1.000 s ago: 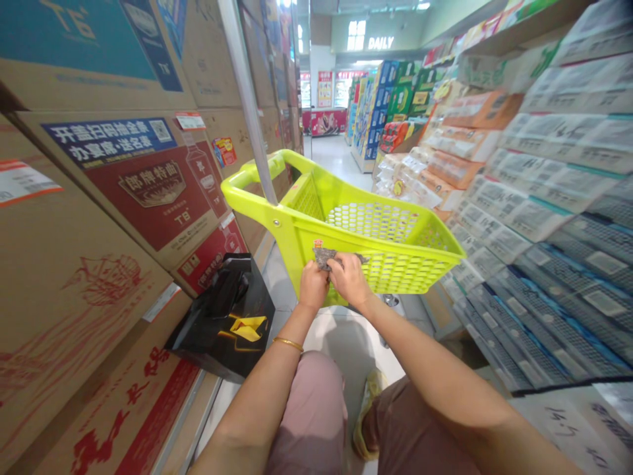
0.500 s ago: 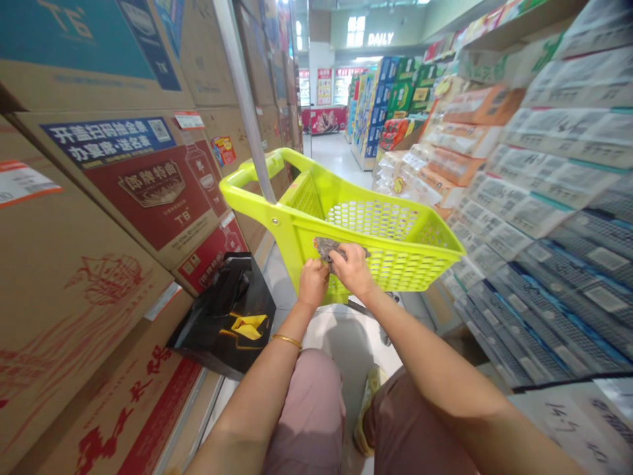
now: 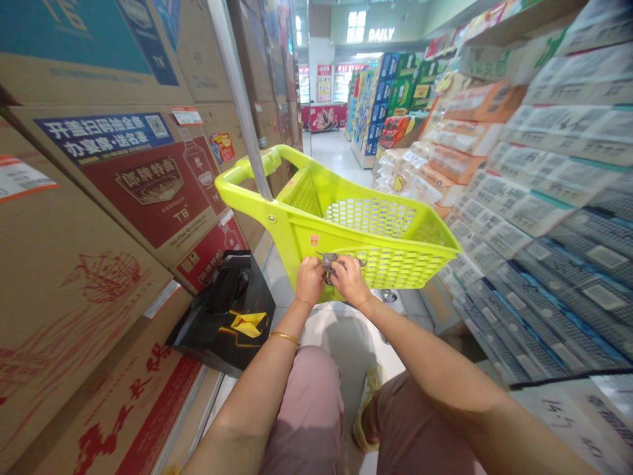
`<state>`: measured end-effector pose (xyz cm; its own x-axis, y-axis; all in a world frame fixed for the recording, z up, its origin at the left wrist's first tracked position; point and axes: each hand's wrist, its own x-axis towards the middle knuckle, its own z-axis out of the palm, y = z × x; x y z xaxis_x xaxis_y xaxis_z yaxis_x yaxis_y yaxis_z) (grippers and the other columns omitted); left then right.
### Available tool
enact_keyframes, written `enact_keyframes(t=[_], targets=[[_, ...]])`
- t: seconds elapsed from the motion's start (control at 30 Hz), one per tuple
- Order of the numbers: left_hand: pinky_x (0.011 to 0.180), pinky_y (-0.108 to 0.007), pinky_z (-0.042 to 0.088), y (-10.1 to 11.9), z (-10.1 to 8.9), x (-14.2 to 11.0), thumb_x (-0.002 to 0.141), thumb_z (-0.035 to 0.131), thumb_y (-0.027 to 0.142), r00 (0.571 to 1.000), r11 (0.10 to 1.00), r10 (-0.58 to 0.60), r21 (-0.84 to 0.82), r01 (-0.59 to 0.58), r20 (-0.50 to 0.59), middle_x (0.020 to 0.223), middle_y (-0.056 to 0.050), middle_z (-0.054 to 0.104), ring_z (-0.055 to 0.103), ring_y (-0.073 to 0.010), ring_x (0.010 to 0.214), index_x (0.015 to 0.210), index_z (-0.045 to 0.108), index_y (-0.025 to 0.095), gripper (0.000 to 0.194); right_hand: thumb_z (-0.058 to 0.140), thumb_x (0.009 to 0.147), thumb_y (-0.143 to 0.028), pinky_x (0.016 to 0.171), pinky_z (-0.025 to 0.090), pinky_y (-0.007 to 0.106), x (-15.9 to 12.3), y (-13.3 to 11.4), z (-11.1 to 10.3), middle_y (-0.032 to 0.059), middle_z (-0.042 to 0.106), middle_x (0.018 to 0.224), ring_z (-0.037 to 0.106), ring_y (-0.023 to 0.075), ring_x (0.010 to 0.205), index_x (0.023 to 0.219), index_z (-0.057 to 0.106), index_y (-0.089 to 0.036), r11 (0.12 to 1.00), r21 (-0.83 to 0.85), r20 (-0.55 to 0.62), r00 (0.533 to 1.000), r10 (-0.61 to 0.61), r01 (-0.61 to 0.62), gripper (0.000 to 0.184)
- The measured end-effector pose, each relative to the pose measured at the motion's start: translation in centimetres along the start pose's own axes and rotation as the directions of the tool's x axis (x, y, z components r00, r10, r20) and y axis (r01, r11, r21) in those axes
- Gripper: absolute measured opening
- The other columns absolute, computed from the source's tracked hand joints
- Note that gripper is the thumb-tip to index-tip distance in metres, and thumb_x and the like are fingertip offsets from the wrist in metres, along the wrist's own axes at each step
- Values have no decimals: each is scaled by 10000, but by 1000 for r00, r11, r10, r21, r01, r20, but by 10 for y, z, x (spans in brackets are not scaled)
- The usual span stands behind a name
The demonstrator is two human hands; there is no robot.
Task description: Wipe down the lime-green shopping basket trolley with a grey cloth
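A crumpled grey cloth (image 3: 327,260) is bunched between my two hands, low against the side of a lime-green shopping cart (image 3: 297,227). My right hand (image 3: 350,280) has its fingers curled over the cloth. Closed beside it, my left hand (image 3: 310,280) meets the cloth's left edge; its fingertips are partly hidden. Just above the hands, a small red and orange sticker (image 3: 314,241) shows on the green panel. The cart has a perforated basket and a grey metal pole rising from its handle end.
Stacked cardboard cartons (image 3: 153,181) form a wall on the left. A black bag (image 3: 227,310) stands on the floor beside my left arm. Packs of tissue paper (image 3: 548,165) are piled along the right. The aisle floor (image 3: 333,148) runs on beyond the cart.
The cloth has come down the panel and is more bunched, uncovering the small sticker. My right hand has shifted slightly lower, close to my left.
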<state>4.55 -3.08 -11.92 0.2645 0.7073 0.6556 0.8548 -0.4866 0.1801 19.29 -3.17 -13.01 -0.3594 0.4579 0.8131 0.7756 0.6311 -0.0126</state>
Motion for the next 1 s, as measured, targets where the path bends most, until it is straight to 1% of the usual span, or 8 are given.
enact_keyframes(t=[0.17,0.3,0.37,0.47,0.6,0.67,0.73,1.0], targets=[[626,-303,312,0,-3,0,827,432,98,1000,999,13,32,-13,-2,656,-40,482,403,-171,673,669,617,171,254,498,835,-185,807,411,360,-18,4,3,98,549,998,450,210,930,977,619,-192,999,-21,153,988,-30,33,187],[632,-310,317,1,-4,0,871,418,140,999,998,30,64,-29,-25,653,-36,489,404,-178,663,891,664,172,249,482,864,-169,752,374,319,-37,5,6,80,579,959,445,196,893,939,635,-210,988,-48,327,937,-121,145,175],[627,-311,313,1,-3,-1,882,415,154,999,996,35,82,-32,-34,649,-36,490,401,-179,656,919,666,170,255,462,881,-162,756,358,315,-39,3,6,78,578,972,440,193,899,959,632,-221,985,-51,370,919,-136,166,196],[614,-311,301,0,1,-2,890,409,167,997,994,50,100,-44,-59,637,-31,485,397,-177,646,929,665,174,259,448,893,-184,775,351,320,-27,1,1,82,566,998,432,195,926,998,626,-230,989,-54,339,934,-113,139,212],[601,-305,288,-2,4,-4,887,389,154,991,993,75,101,-63,-112,626,-29,477,381,-166,627,825,665,172,283,456,888,-224,821,369,336,3,2,-15,80,539,979,425,199,931,993,635,-226,996,-69,131,991,-37,47,208],[605,-302,290,-1,5,-4,888,374,152,990,993,73,96,-61,-121,629,-33,482,377,-157,623,723,647,169,319,461,879,-230,858,378,360,16,4,-23,84,519,997,423,206,947,1005,632,-221,997,-76,25,1000,15,-13,212],[610,-301,298,-1,5,-4,886,376,157,992,995,56,87,-46,-111,635,-35,491,379,-152,625,667,626,167,332,466,873,-228,889,379,383,21,5,-26,86,505,1020,423,213,968,1015,629,-224,996,-77,-11,999,50,-51,217],[654,-322,347,-1,5,-4,804,447,118,999,999,-31,-41,29,-35,703,-55,524,431,-177,711,628,606,175,244,484,873,-183,868,361,352,-6,6,-3,70,554,1051,421,207,1022,1023,636,-268,998,-59,240,970,31,-17,229]])
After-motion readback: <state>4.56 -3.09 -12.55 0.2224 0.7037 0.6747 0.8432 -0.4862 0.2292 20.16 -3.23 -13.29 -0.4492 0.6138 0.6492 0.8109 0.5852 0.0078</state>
